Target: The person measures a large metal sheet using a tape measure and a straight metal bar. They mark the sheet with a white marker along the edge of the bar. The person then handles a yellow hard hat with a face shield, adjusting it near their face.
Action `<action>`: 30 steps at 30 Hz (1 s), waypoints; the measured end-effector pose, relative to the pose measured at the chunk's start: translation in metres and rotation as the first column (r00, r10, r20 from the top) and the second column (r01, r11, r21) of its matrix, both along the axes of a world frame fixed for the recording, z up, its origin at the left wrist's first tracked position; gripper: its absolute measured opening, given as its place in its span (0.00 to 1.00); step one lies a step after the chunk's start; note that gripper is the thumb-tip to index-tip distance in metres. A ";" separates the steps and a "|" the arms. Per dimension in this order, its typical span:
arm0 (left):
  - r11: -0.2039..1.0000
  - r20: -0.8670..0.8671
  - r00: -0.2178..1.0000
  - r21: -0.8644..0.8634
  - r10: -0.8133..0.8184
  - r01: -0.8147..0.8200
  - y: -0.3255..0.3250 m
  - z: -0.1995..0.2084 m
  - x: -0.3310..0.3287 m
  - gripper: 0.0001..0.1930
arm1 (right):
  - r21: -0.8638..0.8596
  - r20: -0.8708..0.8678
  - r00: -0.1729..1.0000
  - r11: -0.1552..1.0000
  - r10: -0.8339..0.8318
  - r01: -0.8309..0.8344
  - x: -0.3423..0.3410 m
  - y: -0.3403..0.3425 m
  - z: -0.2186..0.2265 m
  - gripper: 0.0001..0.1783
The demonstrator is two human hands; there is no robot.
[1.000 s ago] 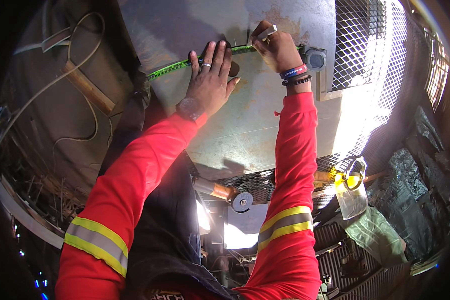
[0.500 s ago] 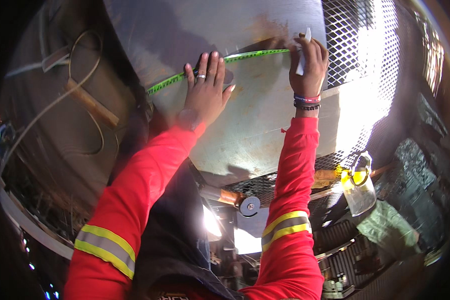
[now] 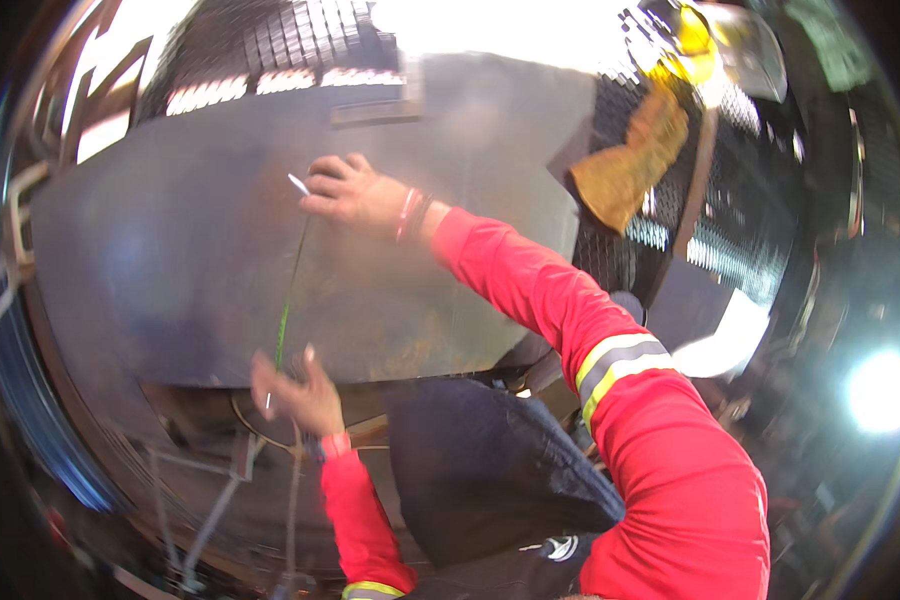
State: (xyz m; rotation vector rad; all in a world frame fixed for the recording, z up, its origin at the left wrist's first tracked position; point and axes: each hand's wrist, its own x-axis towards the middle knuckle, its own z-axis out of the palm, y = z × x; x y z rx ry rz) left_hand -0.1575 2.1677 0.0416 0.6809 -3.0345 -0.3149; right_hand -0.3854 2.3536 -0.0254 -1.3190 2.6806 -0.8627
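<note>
My right hand is over the far part of a grey metal sheet, its fingers closed around a flat white soapstone stick. A green measuring tape runs from below that hand down to my left hand; whether the right fingers also pinch its end is unclear. At the sheet's near edge my left hand is blurred, thumb raised and fingers apart, right beside the tape. A ring shows on one finger. The tape's case is not visible.
A tan leather work glove lies on dark mesh to the right of the sheet. Beyond it is a clear face shield with yellow parts. A small metal piece rests at the sheet's far edge. Bright light glares at right.
My view has turned, so the sheet now lies crosswise. My left hand has lifted from lying flat on the tape and is at the near edge. The right hand still holds the soapstone stick.
</note>
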 end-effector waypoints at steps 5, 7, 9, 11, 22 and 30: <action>0.997 -0.225 0.973 0.034 -0.057 0.066 -0.014 0.089 0.020 0.30 | -0.108 0.154 0.753 0.747 -0.639 0.656 0.046 0.074 0.002 0.22; 0.975 -0.054 0.998 0.216 -0.045 0.055 -0.012 0.087 0.033 0.29 | -0.071 0.129 0.517 0.512 -0.846 0.856 0.047 0.108 -0.009 0.23; 0.934 0.128 0.977 0.339 -0.169 0.117 -0.004 0.069 0.055 0.24 | -0.173 0.195 0.373 0.342 -0.907 0.923 0.037 0.142 -0.020 0.22; 0.871 0.241 0.910 0.448 -0.336 0.203 0.008 0.054 0.080 0.21 | -0.257 0.123 0.289 0.251 -0.949 0.933 0.028 0.173 -0.014 0.22; 0.645 0.404 0.684 0.753 -0.607 0.128 0.032 0.042 0.111 0.17 | -0.257 0.345 -0.093 -0.190 -0.934 0.948 0.216 0.369 0.155 0.11; 0.675 0.514 0.575 0.733 -0.637 0.091 -0.009 0.043 0.102 0.16 | 0.232 0.629 -0.762 -0.899 -0.152 0.371 0.484 0.372 0.110 0.15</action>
